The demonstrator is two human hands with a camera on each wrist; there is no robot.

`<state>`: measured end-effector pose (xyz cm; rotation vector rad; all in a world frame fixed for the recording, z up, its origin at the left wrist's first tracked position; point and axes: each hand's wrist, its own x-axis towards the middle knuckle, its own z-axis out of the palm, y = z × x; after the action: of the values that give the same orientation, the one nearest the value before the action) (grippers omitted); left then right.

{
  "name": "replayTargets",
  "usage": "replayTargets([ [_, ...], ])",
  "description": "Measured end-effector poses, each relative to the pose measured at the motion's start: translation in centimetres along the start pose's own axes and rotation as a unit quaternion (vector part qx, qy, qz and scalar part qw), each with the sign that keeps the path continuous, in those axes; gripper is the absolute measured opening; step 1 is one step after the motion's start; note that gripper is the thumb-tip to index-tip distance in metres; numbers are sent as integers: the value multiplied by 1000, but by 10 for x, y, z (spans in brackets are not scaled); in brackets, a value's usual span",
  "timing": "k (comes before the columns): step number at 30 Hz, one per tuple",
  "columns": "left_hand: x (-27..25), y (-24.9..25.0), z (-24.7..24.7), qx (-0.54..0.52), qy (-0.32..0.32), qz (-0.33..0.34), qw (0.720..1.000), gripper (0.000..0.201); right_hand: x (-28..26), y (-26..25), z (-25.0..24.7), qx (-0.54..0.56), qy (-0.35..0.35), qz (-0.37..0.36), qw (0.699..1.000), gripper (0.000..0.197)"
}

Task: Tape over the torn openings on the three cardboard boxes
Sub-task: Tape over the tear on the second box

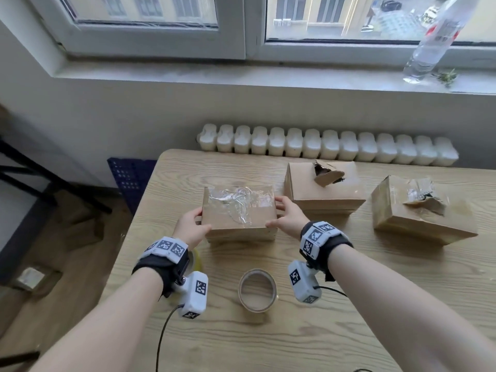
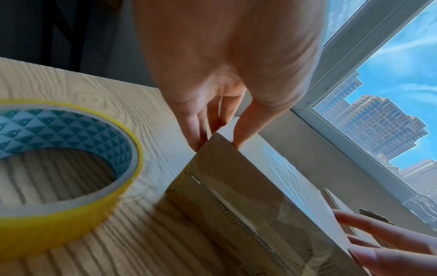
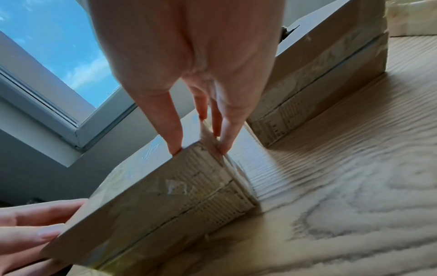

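Observation:
A cardboard box (image 1: 239,218) with crinkled clear tape across its top stands mid-table. My left hand (image 1: 201,220) grips its left end and my right hand (image 1: 276,213) its right end, thumbs on the top edge and fingers down the sides. The wrist views show the same holds: left hand (image 2: 217,145) and right hand (image 3: 201,151) on the box (image 3: 165,196) corners. A second box (image 1: 324,189) with a torn flap sticking up sits behind right. A third box (image 1: 421,210) with a torn, partly taped top is far right. A clear tape roll (image 1: 257,289) lies near me.
A yellow tape roll (image 2: 59,168) lies by the table's left edge, mostly hidden under my left wrist in the head view. A radiator (image 1: 327,146) runs behind the wooden table (image 1: 349,304). A plastic bottle (image 1: 434,41) stands on the windowsill. A blue crate (image 1: 131,178) sits on the floor at left.

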<state>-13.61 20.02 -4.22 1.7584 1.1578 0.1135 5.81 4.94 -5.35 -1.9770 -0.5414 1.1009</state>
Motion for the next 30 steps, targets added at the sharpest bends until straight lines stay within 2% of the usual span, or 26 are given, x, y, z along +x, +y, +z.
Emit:
replayTargets([
  [6, 1, -5, 4, 18, 29, 9, 999, 62, -1, -1, 2, -67, -1, -19, 998, 82],
  [8, -2, -1, 6, 81, 47, 29, 995, 60, -9, -4, 0, -134, -1, -25, 991, 72],
  [13, -26, 24, 29, 291, 69, 147, 943, 37, -39, -8, -17, -321, 27, -60, 945, 36],
  [18, -48, 61, 73, 409, 36, 231, 882, 29, -70, 2, -46, -481, 71, -74, 871, 28],
  [20, -54, 79, 90, 437, 20, 239, 867, 31, -79, 8, -61, -503, 90, -83, 855, 28],
  [22, -55, 94, 105, 447, 8, 234, 863, 32, -84, 13, -76, -512, 104, -84, 849, 27],
  [30, -31, 125, 152, 466, -21, 201, 862, 36, -78, 24, -141, -509, 128, -78, 847, 25],
])
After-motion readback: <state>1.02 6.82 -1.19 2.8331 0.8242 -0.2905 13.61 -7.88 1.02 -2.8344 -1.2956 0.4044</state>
